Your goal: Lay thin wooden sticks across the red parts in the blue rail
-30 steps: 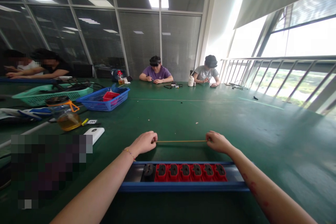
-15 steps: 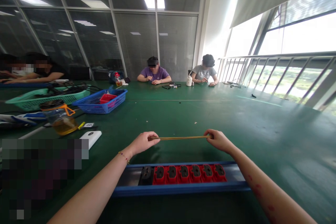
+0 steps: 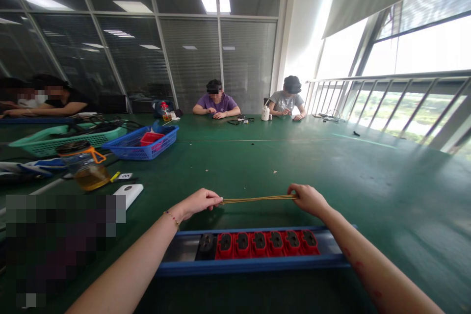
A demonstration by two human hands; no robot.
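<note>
A few thin yellow-brown strands (image 3: pixel 257 199) run straight and level between my two hands, above the table. The frame does not show whether they are elastic bands, wires or sticks. At their left end, my left hand (image 3: pixel 202 201) is closed in a pinch on them. My right hand (image 3: pixel 308 198) grips the other end between thumb and fingers. Below and nearer to me lies a blue power strip (image 3: pixel 253 266) with a row of red sockets (image 3: pixel 259 245) and one black socket unit (image 3: pixel 206 245) at the left. My forearms pass over its two ends.
To the left are a blue basket (image 3: pixel 142 149) with a red box, a green basket (image 3: pixel 40 144) with black cables, a jar of amber liquid (image 3: pixel 91 176) and a white power bank (image 3: pixel 129 195). Several people sit along the far side of the green table (image 3: pixel 235 162).
Both hands and the strands have come slightly lower and nearer to me. The left fingers now pinch nearer the end of the strands. The power strip stays in place.
</note>
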